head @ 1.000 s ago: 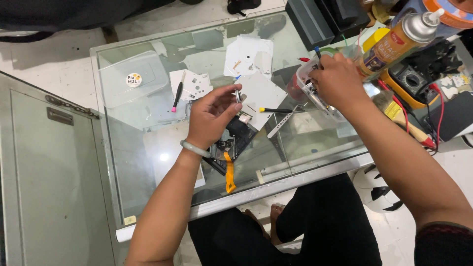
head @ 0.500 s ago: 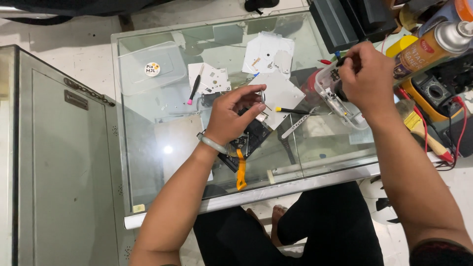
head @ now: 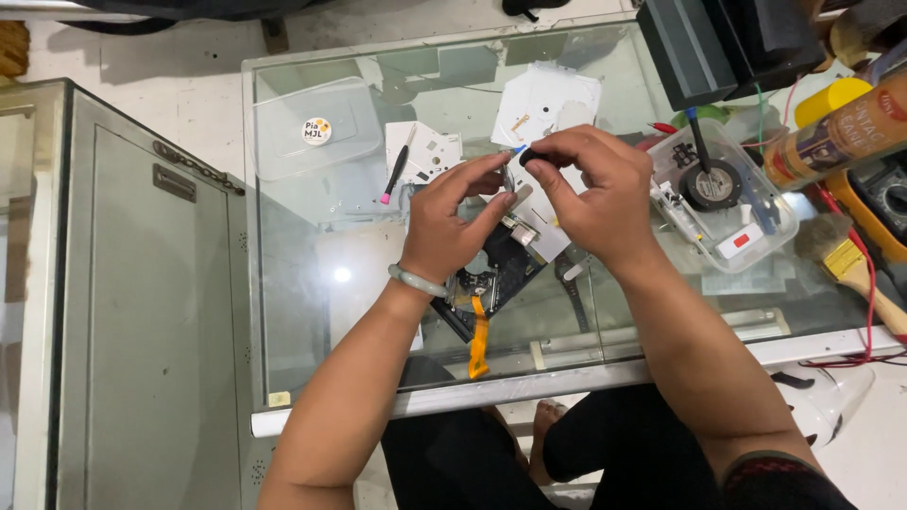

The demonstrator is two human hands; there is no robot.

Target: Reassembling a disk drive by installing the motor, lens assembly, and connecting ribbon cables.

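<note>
Left hand (head: 453,222): rested on the black board (head: 496,269), fingers pinched together at a small part.
Right hand (head: 590,194): fingers clamped on a screwdriver (head: 529,154).
Board: mid-counter (head: 312,283), ribbon (head: 479,342) reaching the near edge.
Room: open glass leftward; tray (head: 756,236) crowded the right.

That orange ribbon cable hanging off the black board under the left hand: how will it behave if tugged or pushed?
The orange ribbon cable looks thin and flat, so probably floppy and light. It bends freely off the black board, so a push would likely flex it. Tugging may tear it.
</note>
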